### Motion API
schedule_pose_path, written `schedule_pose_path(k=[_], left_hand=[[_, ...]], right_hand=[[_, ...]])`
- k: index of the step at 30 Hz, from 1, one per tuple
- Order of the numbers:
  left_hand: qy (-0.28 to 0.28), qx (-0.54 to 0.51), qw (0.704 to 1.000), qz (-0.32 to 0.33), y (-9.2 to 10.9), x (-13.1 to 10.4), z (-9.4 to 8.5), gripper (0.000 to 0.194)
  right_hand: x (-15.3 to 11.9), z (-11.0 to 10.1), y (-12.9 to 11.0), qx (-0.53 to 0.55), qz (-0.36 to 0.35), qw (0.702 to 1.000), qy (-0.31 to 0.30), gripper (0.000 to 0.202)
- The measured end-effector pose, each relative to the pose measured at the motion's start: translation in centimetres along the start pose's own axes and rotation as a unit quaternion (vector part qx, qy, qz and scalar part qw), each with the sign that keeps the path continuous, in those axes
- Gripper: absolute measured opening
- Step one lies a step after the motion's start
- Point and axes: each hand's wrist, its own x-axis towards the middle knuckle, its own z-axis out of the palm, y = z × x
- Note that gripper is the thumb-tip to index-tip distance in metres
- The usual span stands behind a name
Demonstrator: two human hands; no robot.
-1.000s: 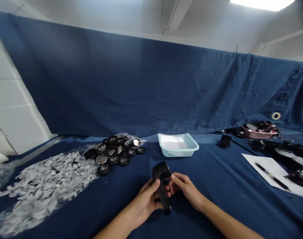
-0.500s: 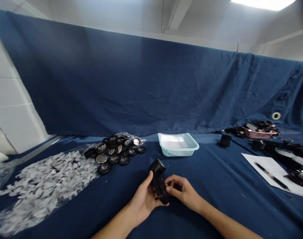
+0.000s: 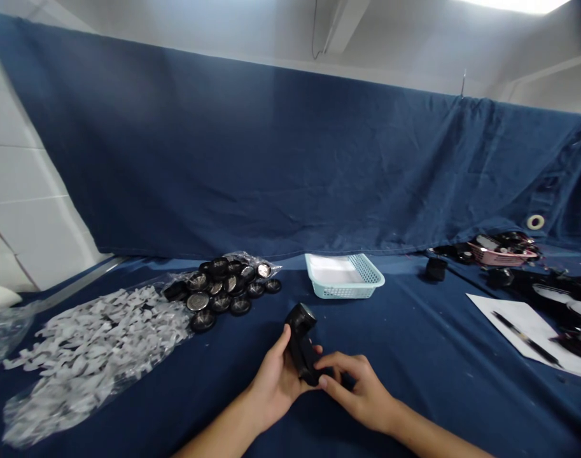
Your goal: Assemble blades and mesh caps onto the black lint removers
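Observation:
A black device [image 3: 300, 346] with a rounded head and a longer lower body is held upright and slightly tilted above the blue cloth. My left hand [image 3: 278, 381] is wrapped round it from the left, thumb along its side. At its lower right end, my right hand [image 3: 359, 388] has thumb and index finger pinched close together, touching the body; whether a small part is between them is too small to tell. Left of the hands lie several round black parts [image 3: 203, 320] in a pile, some with silvery faces.
Many small grey-white pieces [image 3: 99, 343] lie on plastic at the left. A light blue basket [image 3: 345, 291] with white paper stands ahead. At the right are a black block [image 3: 434, 269], a pen [image 3: 526, 338] on paper [image 3: 504, 318], a pink basket [image 3: 503, 257] and dark parts.
My right hand has moved slightly down, to the lower end of the black device. The device has turned a little in my left hand. The whole view has shifted slightly.

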Motion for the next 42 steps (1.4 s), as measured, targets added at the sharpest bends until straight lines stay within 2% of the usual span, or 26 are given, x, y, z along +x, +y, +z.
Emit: schedule_pose_path(k=[4, 13, 22, 28, 34, 42], left_hand=[[0.009, -0.006, 1.000, -0.003, 0.1, -0.1, 0.2, 0.050], [0.016, 0.006, 1.000, 0.001, 0.0, -0.2, -0.1, 0.057], [-0.005, -0.008, 1.000, -0.001, 0.0, -0.5, 0.2, 0.056], [0.029, -0.011, 0.999, -0.009, 0.1, -0.3, 0.2, 0.055], [-0.008, -0.015, 1.000, -0.001, 0.0, -0.1, -0.3, 0.059], [-0.031, -0.009, 0.999, 0.009, -0.2, -0.2, -0.5, 0.059]], right_hand=[[-0.1, 0.1, 0.1, -0.008, -0.007, 1.000, -0.007, 0.026], [0.7, -0.1, -0.2, 0.023, 0.039, 0.999, -0.018, 0.032], [0.3, -0.1, -0.6, 0.036, 0.001, 0.999, -0.031, 0.033], [0.0, 0.1, -0.7, 0.055, -0.009, 0.998, -0.041, 0.033], [0.3, 0.2, -0.8, 0.006, 0.002, 1.000, -0.018, 0.029], [-0.2, 0.2, -1.3, 0.012, -0.014, 1.000, -0.019, 0.025]])
